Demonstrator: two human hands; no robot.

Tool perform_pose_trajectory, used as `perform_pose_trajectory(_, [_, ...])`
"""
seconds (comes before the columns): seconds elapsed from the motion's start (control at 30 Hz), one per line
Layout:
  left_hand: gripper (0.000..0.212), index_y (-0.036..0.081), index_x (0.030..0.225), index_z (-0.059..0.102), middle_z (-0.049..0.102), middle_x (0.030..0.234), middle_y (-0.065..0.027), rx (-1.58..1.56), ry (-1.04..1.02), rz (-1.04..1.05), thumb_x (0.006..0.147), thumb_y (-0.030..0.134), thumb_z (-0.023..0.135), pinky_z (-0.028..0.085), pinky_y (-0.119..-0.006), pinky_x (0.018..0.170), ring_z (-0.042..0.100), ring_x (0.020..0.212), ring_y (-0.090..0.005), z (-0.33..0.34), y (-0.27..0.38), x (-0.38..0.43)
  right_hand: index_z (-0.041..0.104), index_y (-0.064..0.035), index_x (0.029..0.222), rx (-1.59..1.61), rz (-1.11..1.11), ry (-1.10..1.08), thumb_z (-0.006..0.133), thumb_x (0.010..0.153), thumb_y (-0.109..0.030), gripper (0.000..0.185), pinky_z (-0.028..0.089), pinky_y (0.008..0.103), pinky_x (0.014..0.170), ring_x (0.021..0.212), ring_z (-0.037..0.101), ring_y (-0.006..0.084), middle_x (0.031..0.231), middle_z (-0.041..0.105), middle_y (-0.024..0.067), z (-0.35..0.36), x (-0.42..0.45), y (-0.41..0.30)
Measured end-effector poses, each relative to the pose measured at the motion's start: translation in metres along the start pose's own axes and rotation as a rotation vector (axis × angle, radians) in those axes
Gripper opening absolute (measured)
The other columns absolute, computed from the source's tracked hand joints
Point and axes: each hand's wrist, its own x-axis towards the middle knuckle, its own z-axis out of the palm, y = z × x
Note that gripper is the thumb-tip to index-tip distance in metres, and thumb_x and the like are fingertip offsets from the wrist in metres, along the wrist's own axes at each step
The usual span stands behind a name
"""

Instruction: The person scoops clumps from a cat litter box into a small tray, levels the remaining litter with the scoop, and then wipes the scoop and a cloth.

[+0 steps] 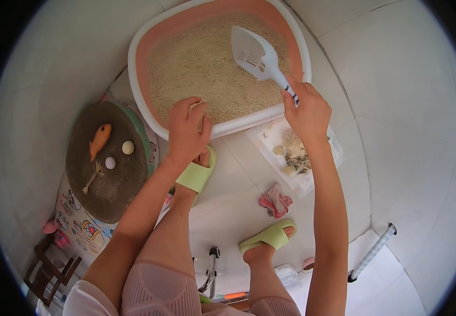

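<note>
An oval litter box [216, 132] with a white rim and coral inner wall lies before me. Pale granular cat litter [200, 63] covers its floor. My right hand [309, 108] grips the handle of a slotted light grey-blue litter scoop [257, 53] over the box's right side. No clumps show on the scoop. My left hand [190, 126] is at the near left rim, its fingers bent and apart above the litter's edge. Nothing shows in it; whether it touches the rim or litter is unclear. Partly behind my right forearm, a white tray [261, 136] holds clumped litter and dark waste [297, 162].
Left of my legs stands a round, brown-topped drum [109, 193] bearing a toy fish [100, 140] and two small balls. A crumpled pink cloth [276, 200] lies on the tiles between my feet and the tray. A metal leg [212, 268] stands between my legs, a striped pole [372, 252] at right.
</note>
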Motion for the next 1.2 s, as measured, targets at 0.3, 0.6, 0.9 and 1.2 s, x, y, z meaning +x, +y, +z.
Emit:
perform_pose_trajectory(0.3, [0.027, 0.005, 0.110, 0.068, 0.062, 0.119, -0.0123, -0.013, -0.041, -0.039, 0.083, 0.003, 0.067, 0.048, -0.044, 0.093, 0.058, 0.109, -0.0344, 0.001, -0.001, -0.002, 0.075, -0.0177, 0.120, 0.119, 0.123, -0.271, 0.073, 0.087, -0.025, 0.033, 0.056, 0.0399, 0.074, 0.081, 0.070, 0.0272, 0.092, 0.073, 0.0068, 0.025, 0.044, -0.012])
perform_pose_trajectory(0.6, [0.024, 0.004, 0.107, 0.068, 0.062, 0.117, -0.0129, -0.009, -0.043, -0.032, 0.083, 0.004, 0.067, 0.049, -0.044, 0.090, 0.059, 0.107, -0.0339, 0.002, -0.001, -0.001, 0.072, -0.0184, 0.128, 0.377, 0.409, -0.319, 0.074, 0.089, -0.030, 0.041, 0.054, 0.0330, 0.075, 0.076, 0.067, 0.0178, 0.094, 0.076, 0.0077, -0.011, 0.019, -0.025])
perform_pose_trajectory(0.9, [0.022, 0.002, 0.106, 0.069, 0.063, 0.117, -0.0142, 0.008, -0.051, -0.044, 0.085, 0.003, 0.064, 0.051, -0.042, 0.089, 0.062, 0.106, -0.0337, 0.002, 0.004, -0.001, 0.069, -0.0046, 0.130, 0.976, 0.733, -0.202, 0.075, 0.092, -0.017, 0.040, 0.044, 0.0227, 0.058, 0.064, 0.054, 0.0077, 0.082, 0.065, 0.0002, -0.027, -0.048, -0.012])
perform_pose_trajectory(1.2, [0.022, 0.000, 0.106, 0.068, 0.063, 0.115, -0.0157, 0.037, -0.063, -0.013, 0.085, 0.002, 0.063, 0.050, -0.042, 0.091, 0.062, 0.106, -0.0345, 0.002, 0.004, 0.000, 0.069, -0.0043, 0.130, 1.010, 0.761, -0.135, 0.075, 0.093, -0.017, 0.039, 0.047, 0.0232, 0.060, 0.066, 0.057, 0.0074, 0.084, 0.068, 0.0014, -0.024, -0.076, -0.011])
